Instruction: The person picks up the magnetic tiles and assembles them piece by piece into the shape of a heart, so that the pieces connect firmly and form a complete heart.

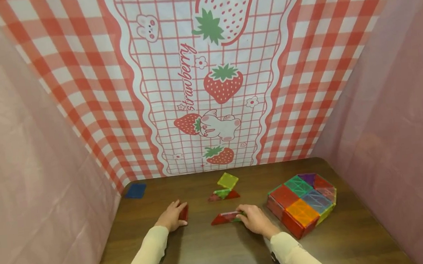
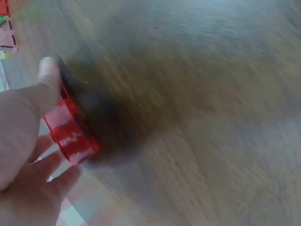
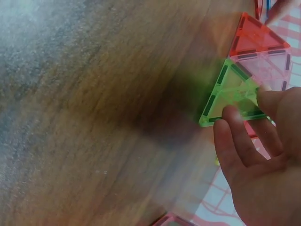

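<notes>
My left hand (image 1: 171, 217) grips a translucent red magnetic tile piece (image 2: 70, 134) standing on the wooden table, thumb at one end and fingers at the other. To the right, my right hand (image 1: 256, 219) pinches a green triangle magnetic tile (image 3: 225, 96) between thumb and fingers. This green tile adjoins a pink triangle tile (image 3: 270, 66) and a red triangle tile (image 3: 254, 37), forming a strip that stands upright in the head view. Just behind it is another low row of red and green triangle tiles (image 1: 223, 194).
Near the back lies a yellow square tile (image 1: 228, 180), and a blue square tile (image 1: 136, 191) is at the back left corner. A multicoloured block built of tiles (image 1: 301, 203) stands on the right of the table (image 1: 212, 254). Pink cloth (image 1: 385, 136) hangs at both sides.
</notes>
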The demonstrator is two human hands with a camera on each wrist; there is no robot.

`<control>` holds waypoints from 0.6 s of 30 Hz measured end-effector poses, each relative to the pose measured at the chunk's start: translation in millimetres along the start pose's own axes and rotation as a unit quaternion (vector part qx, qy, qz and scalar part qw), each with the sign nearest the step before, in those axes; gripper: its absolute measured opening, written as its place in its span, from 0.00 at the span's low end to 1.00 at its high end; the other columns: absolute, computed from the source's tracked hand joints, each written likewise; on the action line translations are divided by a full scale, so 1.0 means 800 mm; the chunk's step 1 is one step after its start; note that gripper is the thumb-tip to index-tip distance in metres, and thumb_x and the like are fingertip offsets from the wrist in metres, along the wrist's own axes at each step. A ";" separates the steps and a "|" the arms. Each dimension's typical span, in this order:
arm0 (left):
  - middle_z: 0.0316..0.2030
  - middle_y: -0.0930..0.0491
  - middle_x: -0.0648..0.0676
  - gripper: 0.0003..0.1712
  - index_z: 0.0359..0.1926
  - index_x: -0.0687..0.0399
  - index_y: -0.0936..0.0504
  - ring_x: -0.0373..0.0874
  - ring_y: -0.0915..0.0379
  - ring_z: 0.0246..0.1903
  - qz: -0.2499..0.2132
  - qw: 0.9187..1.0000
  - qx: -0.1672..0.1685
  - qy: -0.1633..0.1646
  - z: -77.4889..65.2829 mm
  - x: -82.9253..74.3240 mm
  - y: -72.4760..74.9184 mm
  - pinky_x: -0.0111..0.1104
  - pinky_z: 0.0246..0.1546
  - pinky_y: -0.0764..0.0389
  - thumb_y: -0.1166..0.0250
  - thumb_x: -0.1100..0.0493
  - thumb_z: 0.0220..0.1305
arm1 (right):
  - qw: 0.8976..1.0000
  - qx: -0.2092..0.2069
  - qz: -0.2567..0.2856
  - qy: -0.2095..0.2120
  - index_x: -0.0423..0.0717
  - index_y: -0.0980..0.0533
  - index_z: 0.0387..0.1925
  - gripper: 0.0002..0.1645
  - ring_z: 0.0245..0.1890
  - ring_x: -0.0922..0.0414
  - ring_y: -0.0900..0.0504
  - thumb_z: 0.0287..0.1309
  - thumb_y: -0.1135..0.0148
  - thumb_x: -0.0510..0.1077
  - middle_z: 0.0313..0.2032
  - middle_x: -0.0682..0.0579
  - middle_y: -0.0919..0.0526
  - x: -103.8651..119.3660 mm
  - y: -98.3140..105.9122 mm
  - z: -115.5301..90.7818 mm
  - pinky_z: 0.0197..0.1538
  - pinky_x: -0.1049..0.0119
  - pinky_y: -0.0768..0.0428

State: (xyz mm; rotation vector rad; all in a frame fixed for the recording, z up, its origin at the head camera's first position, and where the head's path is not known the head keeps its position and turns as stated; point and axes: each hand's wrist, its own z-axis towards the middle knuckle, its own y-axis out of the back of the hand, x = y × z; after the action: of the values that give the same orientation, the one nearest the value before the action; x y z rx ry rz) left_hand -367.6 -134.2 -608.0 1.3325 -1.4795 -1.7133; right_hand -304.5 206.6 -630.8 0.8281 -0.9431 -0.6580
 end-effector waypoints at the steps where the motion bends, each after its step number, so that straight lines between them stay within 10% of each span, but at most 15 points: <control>1: 0.67 0.33 0.72 0.41 0.69 0.61 0.27 0.70 0.38 0.68 0.005 1.000 0.008 0.000 0.003 0.000 0.001 0.59 0.63 0.28 0.23 0.55 0.55 | 1.000 -0.001 0.005 0.002 0.49 0.17 0.40 0.06 0.38 0.54 0.13 0.60 0.30 0.41 0.38 0.51 0.11 -0.001 0.000 0.001 0.39 0.59 0.15; 9: 0.52 0.25 0.67 0.46 0.66 0.61 0.27 0.62 0.28 0.54 0.040 0.999 -0.017 -0.009 0.015 -0.005 0.006 0.54 0.50 0.19 0.20 0.47 0.50 | 1.000 0.006 0.022 0.001 0.49 0.16 0.41 0.06 0.39 0.54 0.13 0.62 0.31 0.43 0.40 0.51 0.11 -0.005 -0.002 0.005 0.41 0.58 0.15; 18: 0.52 0.26 0.62 0.48 0.67 0.68 0.30 0.55 0.25 0.52 -0.208 0.977 -0.032 -0.036 0.008 -0.037 -0.013 0.47 0.52 0.18 0.22 0.48 0.50 | 1.000 0.021 0.019 0.007 0.51 0.16 0.41 0.06 0.39 0.56 0.13 0.62 0.30 0.43 0.39 0.53 0.11 -0.008 0.000 -0.001 0.41 0.59 0.16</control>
State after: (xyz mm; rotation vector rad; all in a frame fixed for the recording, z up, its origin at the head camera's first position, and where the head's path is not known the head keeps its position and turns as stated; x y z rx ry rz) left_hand -359.7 -103.2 -608.3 1.6485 -1.2298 -2.0658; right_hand -306.3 211.6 -633.9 0.8494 -0.9605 -0.6000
